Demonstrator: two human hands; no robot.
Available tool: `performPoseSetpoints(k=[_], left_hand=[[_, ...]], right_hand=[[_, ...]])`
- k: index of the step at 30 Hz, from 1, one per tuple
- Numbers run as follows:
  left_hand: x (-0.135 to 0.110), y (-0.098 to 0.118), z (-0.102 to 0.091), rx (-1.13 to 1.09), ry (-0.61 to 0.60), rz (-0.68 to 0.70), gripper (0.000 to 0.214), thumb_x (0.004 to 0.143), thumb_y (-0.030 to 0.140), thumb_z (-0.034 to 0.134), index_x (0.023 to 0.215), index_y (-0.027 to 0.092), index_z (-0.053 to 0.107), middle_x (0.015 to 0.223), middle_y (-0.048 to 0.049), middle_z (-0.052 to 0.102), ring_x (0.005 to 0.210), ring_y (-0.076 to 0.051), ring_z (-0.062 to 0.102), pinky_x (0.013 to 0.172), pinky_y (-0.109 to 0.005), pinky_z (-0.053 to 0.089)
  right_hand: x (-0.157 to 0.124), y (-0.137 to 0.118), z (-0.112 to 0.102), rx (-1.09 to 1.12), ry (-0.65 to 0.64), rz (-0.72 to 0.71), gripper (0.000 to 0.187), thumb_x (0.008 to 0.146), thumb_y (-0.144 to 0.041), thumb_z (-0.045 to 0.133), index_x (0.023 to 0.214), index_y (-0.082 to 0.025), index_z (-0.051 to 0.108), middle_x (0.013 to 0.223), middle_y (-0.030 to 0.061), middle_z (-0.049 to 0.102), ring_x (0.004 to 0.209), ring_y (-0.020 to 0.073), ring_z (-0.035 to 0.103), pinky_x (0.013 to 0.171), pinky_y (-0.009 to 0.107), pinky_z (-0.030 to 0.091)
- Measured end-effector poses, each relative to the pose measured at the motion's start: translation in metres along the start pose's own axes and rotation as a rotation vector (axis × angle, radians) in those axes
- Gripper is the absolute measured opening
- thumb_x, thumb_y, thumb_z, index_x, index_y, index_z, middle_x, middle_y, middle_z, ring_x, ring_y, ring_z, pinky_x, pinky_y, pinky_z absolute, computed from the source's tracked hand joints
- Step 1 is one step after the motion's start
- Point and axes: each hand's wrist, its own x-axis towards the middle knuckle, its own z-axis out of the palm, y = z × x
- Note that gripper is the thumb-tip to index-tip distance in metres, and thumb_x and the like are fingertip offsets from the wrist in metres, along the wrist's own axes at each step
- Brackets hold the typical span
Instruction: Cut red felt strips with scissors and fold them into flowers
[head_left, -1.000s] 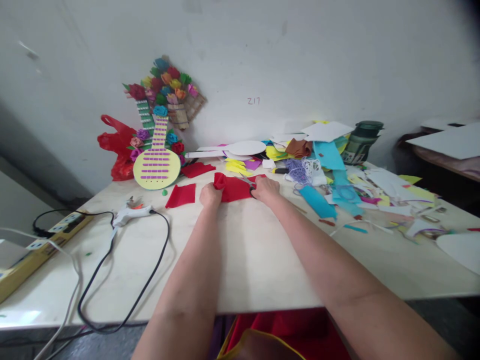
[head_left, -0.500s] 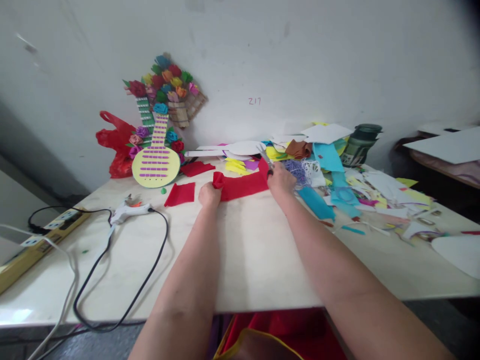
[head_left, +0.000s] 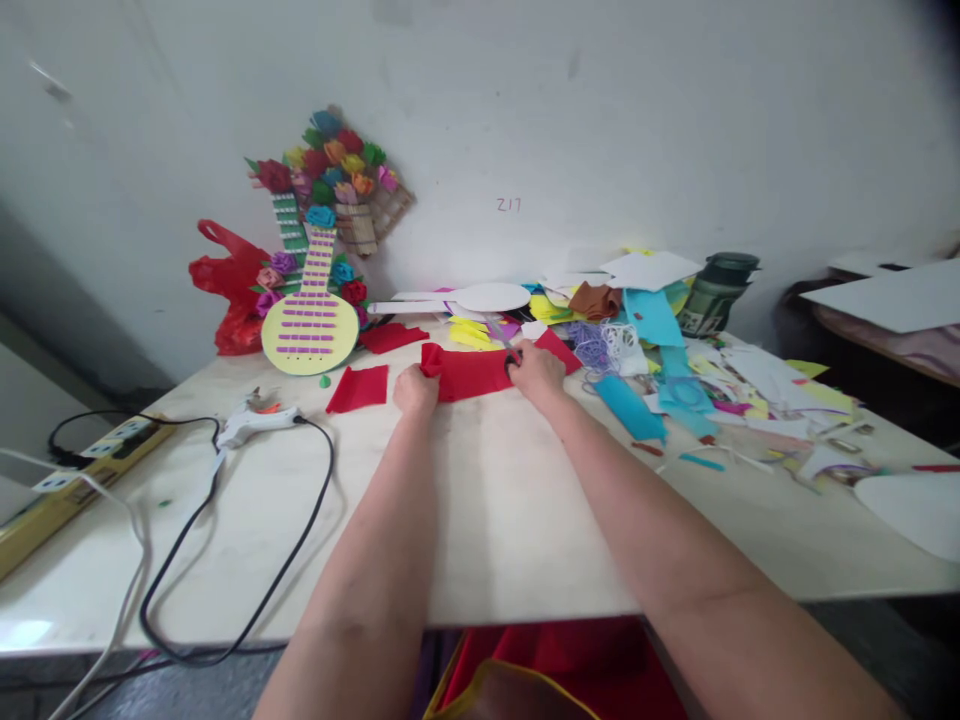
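Long red paper-like strip: lying across pale flat tabletop, left end bunched. Both arms stretched forward. Left hand pinching the bunched end; right hand over the right part, gripping black-handled scissors; blade gap, can't tell. Count: 1 strip, 2 smaller red paper-like pieces leftward, 1 scissors.

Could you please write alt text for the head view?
The left hand holds a long red papery strip, the right hand black-handled scissors. A white glue gun lies left of them on the pale table.
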Motion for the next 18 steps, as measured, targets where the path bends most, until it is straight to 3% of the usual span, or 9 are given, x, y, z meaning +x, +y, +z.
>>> performPoseSetpoints(k=[5,18], left_hand=[[0.000,-0.001,-0.004,-0.032,-0.006,-0.028,0.036,0.068,0.046,0.057,0.092,0.020,0.064,0.099,-0.0129,0.064,0.094,-0.028,0.058,0.072,-0.033,0.044],[-0.001,0.003,0.009,-0.208,0.017,-0.078,0.035,0.067,0.044,0.058,0.093,0.021,0.064,0.095,-0.0087,0.066,0.091,-0.022,0.059,0.074,-0.029,0.044]], right_hand=[[-0.012,-0.017,0.012,-0.057,-0.102,-0.135,0.034,0.082,-0.035,0.045,0.114,-0.024,0.048,0.093,0.0083,0.064,0.088,0.0222,0.059,0.074,0.033,0.039],[0.011,0.000,0.027,0.018,-0.051,-0.088,0.037,0.084,-0.035,0.044,0.119,-0.025,0.042,0.104,0.0064,0.063,0.093,0.0221,0.059,0.073,0.031,0.041]])
